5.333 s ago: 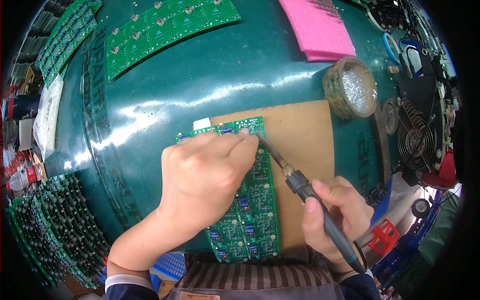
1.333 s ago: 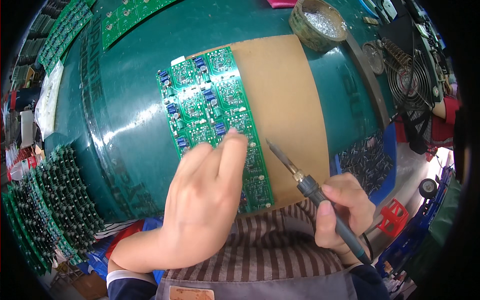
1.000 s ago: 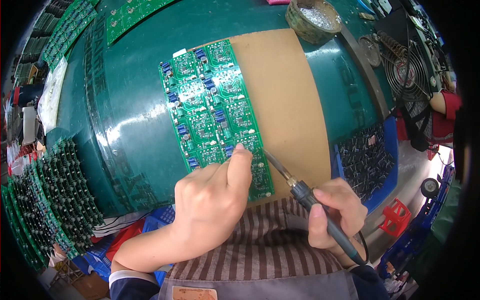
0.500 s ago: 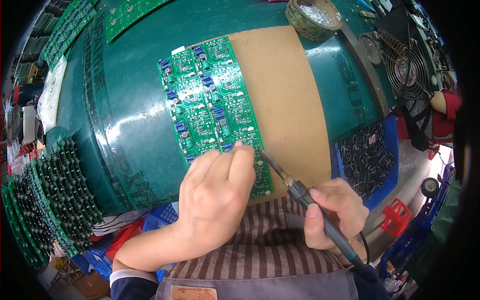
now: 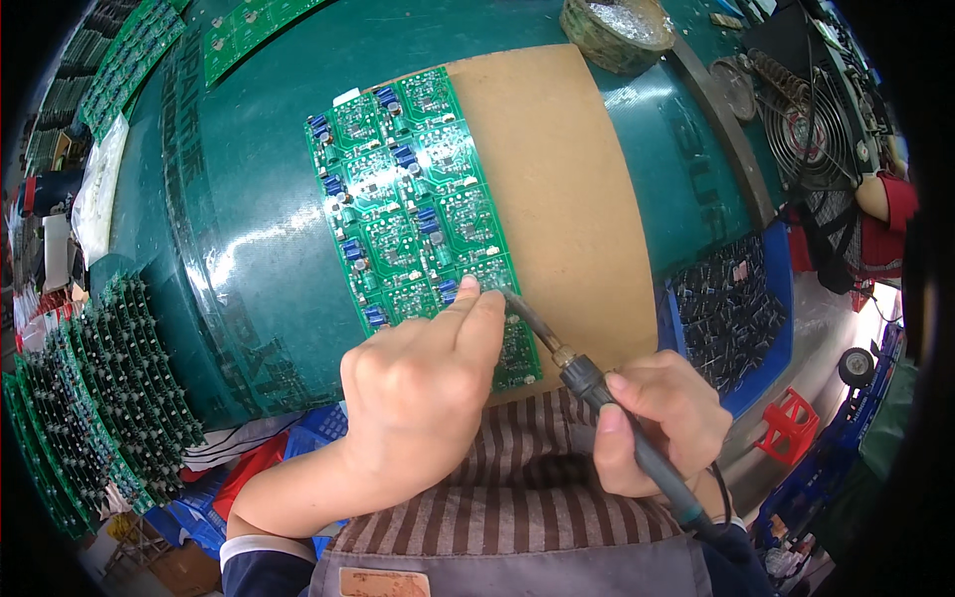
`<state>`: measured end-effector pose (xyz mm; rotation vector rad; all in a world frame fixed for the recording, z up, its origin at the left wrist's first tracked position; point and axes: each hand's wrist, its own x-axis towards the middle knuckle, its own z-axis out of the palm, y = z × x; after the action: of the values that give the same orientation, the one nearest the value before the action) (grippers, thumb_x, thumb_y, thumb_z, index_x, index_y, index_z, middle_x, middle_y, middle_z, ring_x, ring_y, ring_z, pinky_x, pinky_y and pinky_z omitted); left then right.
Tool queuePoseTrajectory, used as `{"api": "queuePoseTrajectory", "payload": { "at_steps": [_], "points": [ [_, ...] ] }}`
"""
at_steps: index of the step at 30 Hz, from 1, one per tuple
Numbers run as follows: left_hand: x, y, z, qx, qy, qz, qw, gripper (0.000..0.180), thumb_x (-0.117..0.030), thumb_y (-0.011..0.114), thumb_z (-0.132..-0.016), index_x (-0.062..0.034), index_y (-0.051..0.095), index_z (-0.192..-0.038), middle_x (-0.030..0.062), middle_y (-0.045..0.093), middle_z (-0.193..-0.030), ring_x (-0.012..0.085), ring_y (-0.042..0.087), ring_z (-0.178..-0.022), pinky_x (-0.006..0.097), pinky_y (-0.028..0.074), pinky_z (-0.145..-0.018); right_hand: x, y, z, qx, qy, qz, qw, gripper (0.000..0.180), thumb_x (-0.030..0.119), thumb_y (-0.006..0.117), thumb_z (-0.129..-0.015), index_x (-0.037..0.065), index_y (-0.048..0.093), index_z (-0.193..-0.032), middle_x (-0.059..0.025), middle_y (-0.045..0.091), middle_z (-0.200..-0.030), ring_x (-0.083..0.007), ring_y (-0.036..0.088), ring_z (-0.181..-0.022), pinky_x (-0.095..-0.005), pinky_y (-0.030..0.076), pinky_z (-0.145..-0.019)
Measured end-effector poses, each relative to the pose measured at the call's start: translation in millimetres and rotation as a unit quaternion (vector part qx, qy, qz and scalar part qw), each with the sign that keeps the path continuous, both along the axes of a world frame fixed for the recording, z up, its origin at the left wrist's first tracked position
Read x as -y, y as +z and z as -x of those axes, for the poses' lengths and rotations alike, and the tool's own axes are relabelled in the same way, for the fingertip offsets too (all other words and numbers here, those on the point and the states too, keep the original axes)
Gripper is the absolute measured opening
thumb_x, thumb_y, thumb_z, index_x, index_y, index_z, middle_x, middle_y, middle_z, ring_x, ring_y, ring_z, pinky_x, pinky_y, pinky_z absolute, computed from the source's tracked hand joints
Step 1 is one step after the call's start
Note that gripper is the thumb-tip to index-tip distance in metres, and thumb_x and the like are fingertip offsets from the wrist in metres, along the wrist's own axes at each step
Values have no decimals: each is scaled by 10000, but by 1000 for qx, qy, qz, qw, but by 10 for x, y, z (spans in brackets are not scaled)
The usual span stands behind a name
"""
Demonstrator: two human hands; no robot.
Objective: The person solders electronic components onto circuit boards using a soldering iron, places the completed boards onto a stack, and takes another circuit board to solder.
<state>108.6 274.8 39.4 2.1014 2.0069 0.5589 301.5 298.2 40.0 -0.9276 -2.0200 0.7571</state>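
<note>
A green circuit board panel [image 5: 408, 199] with blue and dark parts lies on a tan board [image 5: 557, 189]. My left hand [image 5: 428, 368] is over its near part, fingers bent and pressed together, index fingertip at the panel's surface. Whatever those fingers pinch, if anything, is hidden. My right hand [image 5: 667, 423] grips a soldering iron [image 5: 587, 383] by its dark handle. The iron's tip points up and left and meets the panel's right side, just beside my left fingertips.
A round pot [image 5: 619, 35] with silvery bits stands at the far right. Right of the tan board is a blue bin [image 5: 731, 318] of black parts. Stacked circuit boards [image 5: 109, 398] stand at the left. A metal-grilled fan [image 5: 808, 144] is at the far right.
The panel and tan board have shifted slightly left and up in view. My left hand has moved a little left, its index finger reaching further out. The iron's tip has come slightly left.
</note>
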Motion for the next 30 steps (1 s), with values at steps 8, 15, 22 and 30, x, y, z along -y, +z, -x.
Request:
{"api": "queuePoseTrajectory", "payload": {
  "at_steps": [8, 15, 22, 30],
  "points": [
    [23, 65, 31, 50, -38, -14, 998, 122, 7, 665, -840, -25, 621, -950, 101, 609, -703, 287, 562, -625, 395, 469, -602, 123, -23, -234, -33, -23, 20, 999, 205, 18, 656, -723, -46, 618, -914, -126, 617, -685, -254, 604, -553, -327, 506, -531],
    [274, -7, -50, 49, -72, -8, 996, 145, 6, 723, -793, -43, 610, -868, 71, 537, -593, 229, 535, -492, 360, 423, -458, 321, -67, -329, -36, -2, 6, 999, 211, 23, 659, -724, -49, 614, -917, -123, 613, -678, -260, 603, -547, -320, 515, -530],
    [261, -105, -84, 45, -67, -75, 994, 179, 13, 760, -743, -56, 613, -820, 53, 518, -551, 209, 530, -467, 349, 399, -423, 345, -71, -257, -30, -15, 19, 999, 198, 18, 676, -711, -45, 629, -893, -118, 617, -673, -263, 619, -553, -327, 533, -546],
    [252, -142, -58, 46, -60, -82, 994, 203, 14, 773, -709, -61, 598, -779, 53, 529, -545, 206, 519, -442, 334, 392, -412, 329, -42, -233, -10, 1, -3, 1000, 178, 22, 695, -701, -46, 637, -855, -115, 624, -677, -253, 624, -554, -327, 550, -565]
  ]
}}
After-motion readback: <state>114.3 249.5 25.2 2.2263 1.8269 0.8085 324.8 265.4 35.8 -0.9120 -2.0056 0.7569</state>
